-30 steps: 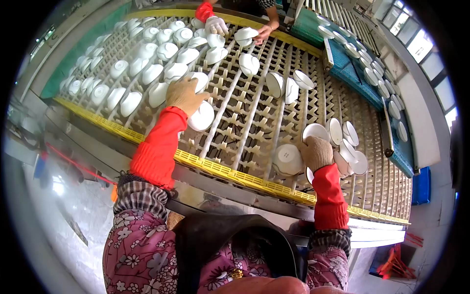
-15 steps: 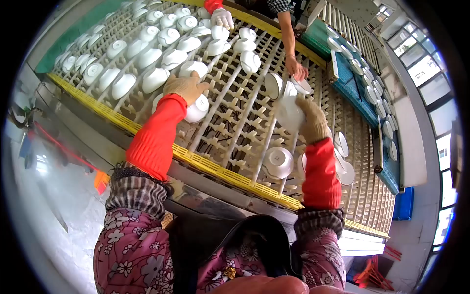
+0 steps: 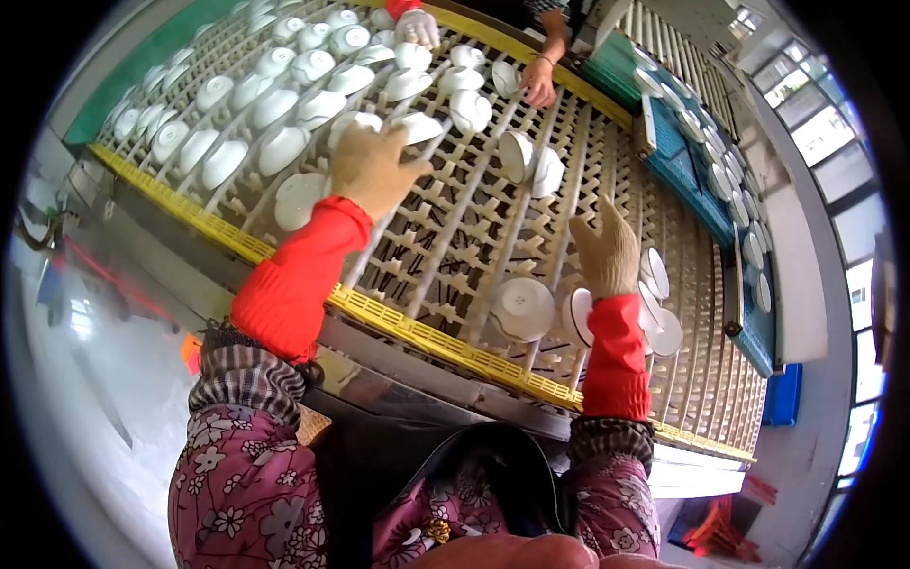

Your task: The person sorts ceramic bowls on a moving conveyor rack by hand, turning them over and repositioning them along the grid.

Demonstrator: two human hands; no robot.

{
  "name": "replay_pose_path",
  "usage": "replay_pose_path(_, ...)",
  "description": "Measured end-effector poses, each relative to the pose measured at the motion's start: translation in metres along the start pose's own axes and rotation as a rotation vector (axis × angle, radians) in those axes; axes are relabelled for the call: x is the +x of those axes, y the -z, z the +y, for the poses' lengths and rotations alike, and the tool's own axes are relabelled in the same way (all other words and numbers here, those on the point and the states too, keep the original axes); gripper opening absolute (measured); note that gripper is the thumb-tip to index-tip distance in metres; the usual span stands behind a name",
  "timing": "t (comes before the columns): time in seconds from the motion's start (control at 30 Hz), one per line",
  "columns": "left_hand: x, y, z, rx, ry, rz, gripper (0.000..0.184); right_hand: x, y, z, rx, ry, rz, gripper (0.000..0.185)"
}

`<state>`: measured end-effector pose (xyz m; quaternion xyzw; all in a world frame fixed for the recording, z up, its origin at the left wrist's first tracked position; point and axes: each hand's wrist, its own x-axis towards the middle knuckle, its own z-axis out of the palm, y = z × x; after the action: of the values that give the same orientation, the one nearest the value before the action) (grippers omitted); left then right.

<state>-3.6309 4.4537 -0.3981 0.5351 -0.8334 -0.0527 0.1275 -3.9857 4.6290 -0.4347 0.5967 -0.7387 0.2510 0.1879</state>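
Observation:
White bowls stand tilted or upside down in rows on a slatted rack conveyor. My left hand, in a tan glove, has thumb and fingers apart beside a white bowl; its fingertips overlap the bowls behind. Below it lies another bowl. My right hand, gloved too, is raised over the rack with thumb and fingers spread and nothing in it. Near its wrist are an upturned bowl, a bowl on its side and a cluster of bowls.
Across the rack, a co-worker's gloved hand and bare hand are near the bowls. A blue belt with more bowls runs along the right. The yellow edge strip borders the near side; a blue bin stands at right.
My right hand has let go of a bowl, which now stands among the middle bowls. My left hand has moved right and forward. The co-worker's bare hand has drawn back to the left.

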Motion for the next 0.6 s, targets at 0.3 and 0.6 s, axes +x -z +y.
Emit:
replay_pose_path(0.3, 0.048, -0.084, 0.134, -0.962, 0.136, -0.193, 0.067, -0.052, 0.003, 0.049, -0.309, -0.131, -0.446, 0.042)
replay_pose_path(0.6, 0.135, -0.151, 0.158, -0.819, 0.467, -0.195, 0.071, -0.058, 0.024, 0.007, 0.37, -0.436, -0.376, 0.034)
